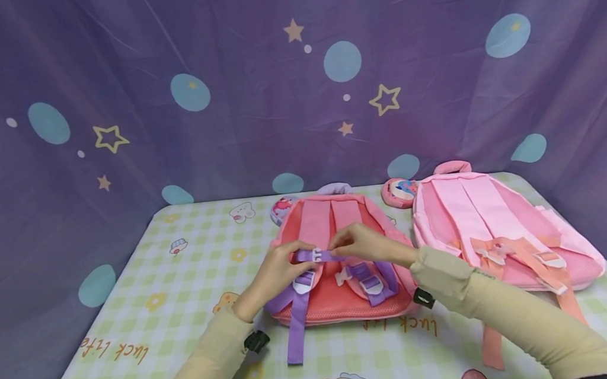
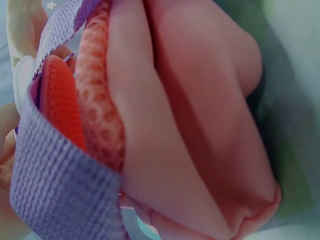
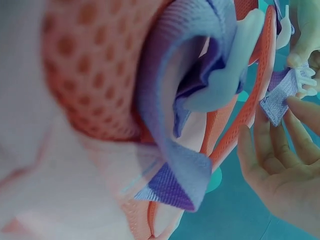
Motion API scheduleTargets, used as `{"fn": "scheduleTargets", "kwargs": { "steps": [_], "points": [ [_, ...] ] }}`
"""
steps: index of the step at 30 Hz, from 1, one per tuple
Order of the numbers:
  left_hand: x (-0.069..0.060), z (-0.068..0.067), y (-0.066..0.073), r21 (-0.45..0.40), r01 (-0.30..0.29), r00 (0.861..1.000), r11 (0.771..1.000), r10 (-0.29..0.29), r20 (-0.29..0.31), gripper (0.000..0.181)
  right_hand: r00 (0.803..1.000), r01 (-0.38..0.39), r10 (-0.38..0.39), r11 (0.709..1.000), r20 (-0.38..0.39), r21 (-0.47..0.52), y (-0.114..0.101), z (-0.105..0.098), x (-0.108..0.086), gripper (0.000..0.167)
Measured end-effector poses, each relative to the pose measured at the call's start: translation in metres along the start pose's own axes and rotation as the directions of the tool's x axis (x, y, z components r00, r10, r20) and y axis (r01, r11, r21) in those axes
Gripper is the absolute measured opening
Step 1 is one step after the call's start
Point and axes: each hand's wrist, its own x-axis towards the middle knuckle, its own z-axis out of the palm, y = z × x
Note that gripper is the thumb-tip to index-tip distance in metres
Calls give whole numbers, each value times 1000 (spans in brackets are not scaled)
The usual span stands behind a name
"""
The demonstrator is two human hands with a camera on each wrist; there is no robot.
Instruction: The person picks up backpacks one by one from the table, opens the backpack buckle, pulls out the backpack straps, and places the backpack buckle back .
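Observation:
A coral-pink backpack point(image 1: 324, 313) lies with its shoulder straps facing up. Above it, my left hand point(image 1: 275, 272) pinches a purple webbing strap point(image 1: 304, 255) right beside a white plastic buckle piece point(image 1: 317, 255). On the other side of that piece, my right hand point(image 1: 364, 244) pinches the purple webbing between thumb and fingers. In the right wrist view, the short webbing end point(image 3: 281, 97) sits at the right hand's fingertips. Another white buckle piece point(image 1: 344, 277) hangs on the bag's right strap, untouched. The left wrist view shows mostly the bag's pink side point(image 2: 175, 125), with the hands largely hidden.
A lighter pink backpack point(image 1: 530, 276) with orange straps lies to the right. Two small round pouches, one purple point(image 1: 282, 209) and one pink point(image 1: 399, 192), sit behind the bags. A checked cloth point(image 1: 184, 306) covers the table, and a purple curtain point(image 1: 257, 139) hangs behind.

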Motion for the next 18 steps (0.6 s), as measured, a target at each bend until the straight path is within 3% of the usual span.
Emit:
{"fn": "scheduleTargets", "kwargs": {
  "steps": [18],
  "points": [
    [0,0,0,-19,5,1000,1000,-5,-13,24,1000,-4,5,1000,-8,23,1,-1,-2,10]
  ]
}}
